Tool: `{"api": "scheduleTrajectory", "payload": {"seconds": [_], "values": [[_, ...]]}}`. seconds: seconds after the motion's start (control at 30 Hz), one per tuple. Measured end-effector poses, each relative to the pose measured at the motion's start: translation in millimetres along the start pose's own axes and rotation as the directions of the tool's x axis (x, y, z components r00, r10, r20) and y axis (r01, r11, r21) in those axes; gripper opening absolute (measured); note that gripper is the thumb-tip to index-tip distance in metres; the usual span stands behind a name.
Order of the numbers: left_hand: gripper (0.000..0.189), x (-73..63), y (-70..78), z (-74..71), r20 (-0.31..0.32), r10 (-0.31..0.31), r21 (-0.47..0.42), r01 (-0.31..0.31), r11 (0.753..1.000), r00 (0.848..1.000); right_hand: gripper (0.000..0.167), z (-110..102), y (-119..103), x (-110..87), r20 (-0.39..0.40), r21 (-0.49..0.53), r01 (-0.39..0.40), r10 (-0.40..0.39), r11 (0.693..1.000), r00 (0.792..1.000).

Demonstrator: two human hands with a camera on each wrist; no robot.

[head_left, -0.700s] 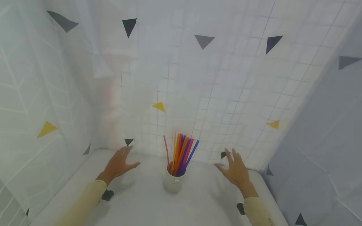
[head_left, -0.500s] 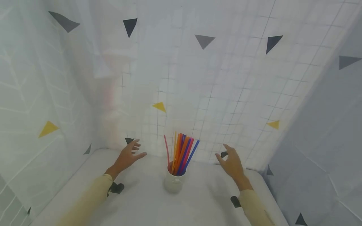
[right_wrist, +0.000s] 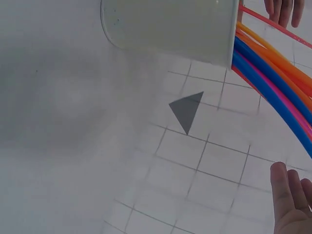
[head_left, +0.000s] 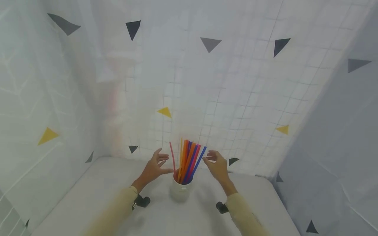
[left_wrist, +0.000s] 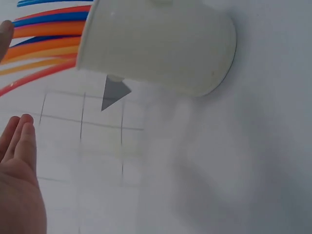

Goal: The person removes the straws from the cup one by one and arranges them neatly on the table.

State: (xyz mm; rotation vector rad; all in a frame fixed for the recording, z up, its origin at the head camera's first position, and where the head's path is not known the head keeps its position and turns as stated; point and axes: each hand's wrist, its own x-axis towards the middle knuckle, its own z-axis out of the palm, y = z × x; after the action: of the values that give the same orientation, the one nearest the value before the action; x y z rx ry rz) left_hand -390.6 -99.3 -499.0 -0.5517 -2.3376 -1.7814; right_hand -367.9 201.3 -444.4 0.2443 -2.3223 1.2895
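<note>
A white cup [head_left: 180,192] stands upright on the white table, with a bundle of colourful drinking straws [head_left: 189,162] leaning in it, orange, blue, pink and red. Just left of the straws is my left hand [head_left: 153,168], fingers loosely bent, its thumb close to the cup's rim. My right hand [head_left: 218,166] is at the right of the bundle, fingertips near the blue straw. Both hands hold nothing. In the left wrist view the cup [left_wrist: 156,46] appears sideways, the fingers [left_wrist: 25,146] apart from the straws. The right wrist view shows the fingers [right_wrist: 282,190] below the straws [right_wrist: 273,73].
The white table [head_left: 106,180] extends on both sides of the cup. Behind it rises a pale sheet [head_left: 236,82] with grid lines and dark and yellow triangles. More sheeting hangs at the left and right. A dark wrist device [head_left: 143,201] sits on each arm.
Both hands have moved inward from the sides of the table to either side of the straws. The cup and straws stay in place.
</note>
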Motion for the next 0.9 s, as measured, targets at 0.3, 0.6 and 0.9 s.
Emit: {"api": "scheduleTrajectory", "payload": {"seconds": [0.3, 0.6, 0.9], "values": [[0.111, -3.5, -7.8, 30.8, 0.061, -0.001, -0.013, 0.002, 1.000, 0.998, 0.039, 24, 11, -18.1, -0.021, 0.052, -0.064, 0.065, 0.997, 0.998], [0.114, -5.8, -11.6, 45.7, 0.090, -0.008, 0.009, 0.007, 1.000, 0.996, 0.031, 34, 12, -23.1, 0.020, 0.183, -0.119, 0.117, 0.976, 0.993], [0.114, -7.0, -15.0, 50.4, 0.109, 0.016, 0.016, -0.017, 1.000, 0.994, 0.023, 39, 12, -26.7, 0.069, 0.186, -0.211, 0.202, 0.960, 0.977]]}}
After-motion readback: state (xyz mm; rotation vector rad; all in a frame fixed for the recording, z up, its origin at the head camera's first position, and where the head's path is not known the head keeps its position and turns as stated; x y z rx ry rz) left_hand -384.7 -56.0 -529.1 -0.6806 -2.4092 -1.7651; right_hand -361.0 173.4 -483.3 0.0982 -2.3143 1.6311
